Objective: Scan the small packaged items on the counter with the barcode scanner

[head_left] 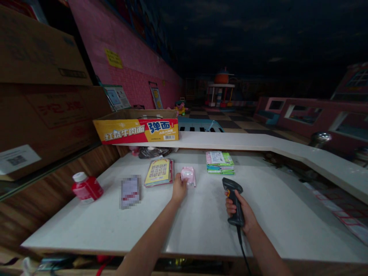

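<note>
My left hand is closed on the edge of a small pink packet at the middle of the white counter. What the packet contains does not show. In my right hand is a black barcode scanner, gripped by its handle with its head tipped to the left. Its cable runs down past the counter's front edge. Beyond the scanner lies a stack of green and pink packets. Just left of the pink packet sits a pile of booklets with a yellow printed top.
A red bottle lies tilted at the left, beside a blurred-out flat item. A raised white ledge borders the back, carrying a yellow and red carton. Large cardboard boxes are stacked at far left.
</note>
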A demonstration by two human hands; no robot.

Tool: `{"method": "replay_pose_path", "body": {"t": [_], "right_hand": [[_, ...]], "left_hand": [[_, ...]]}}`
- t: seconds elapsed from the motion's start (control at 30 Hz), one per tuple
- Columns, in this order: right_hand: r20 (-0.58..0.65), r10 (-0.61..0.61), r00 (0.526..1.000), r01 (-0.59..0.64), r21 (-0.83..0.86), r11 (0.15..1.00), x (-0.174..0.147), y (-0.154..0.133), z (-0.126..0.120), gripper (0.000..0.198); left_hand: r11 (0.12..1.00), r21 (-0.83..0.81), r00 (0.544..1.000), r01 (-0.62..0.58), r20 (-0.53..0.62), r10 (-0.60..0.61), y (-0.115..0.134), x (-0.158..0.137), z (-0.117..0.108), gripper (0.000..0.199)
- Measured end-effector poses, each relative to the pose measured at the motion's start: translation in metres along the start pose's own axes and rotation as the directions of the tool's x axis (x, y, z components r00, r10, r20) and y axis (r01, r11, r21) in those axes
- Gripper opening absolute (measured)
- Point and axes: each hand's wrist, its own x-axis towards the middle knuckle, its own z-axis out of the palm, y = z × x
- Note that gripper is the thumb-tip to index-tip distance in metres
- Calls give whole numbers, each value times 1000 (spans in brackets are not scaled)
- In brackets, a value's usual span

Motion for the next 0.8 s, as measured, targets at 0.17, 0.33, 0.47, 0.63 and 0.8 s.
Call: {"method": "replay_pose_path", "body": {"t": [0.17, 0.33, 0.47, 0.63, 0.8], "right_hand": [[-53, -54, 997, 51, -48, 998, -6, 4, 5, 31], [-139, -160, 977, 106, -330, 938, -18, 19, 23, 40], [-134, -183, 974, 77, -562, 823, -35, 40, 44, 48], [-110, -176, 978, 44, -717, 696, -54, 57, 65, 50], [-161, -193, 968, 3, -760, 650, -60, 62, 72, 49]], "left_hand": [[997, -38, 997, -71, -5, 71, -7, -5, -2, 11], [997, 4, 997, -71, -12, 72, -3, -4, 0, 10], [999, 16, 999, -45, -27, 45, -1, -7, 0, 8], [999, 30, 998, -31, -49, 32, 1, -9, 1, 6], [999, 40, 996, 29, -84, -26, 2, -8, 3, 9]]}}
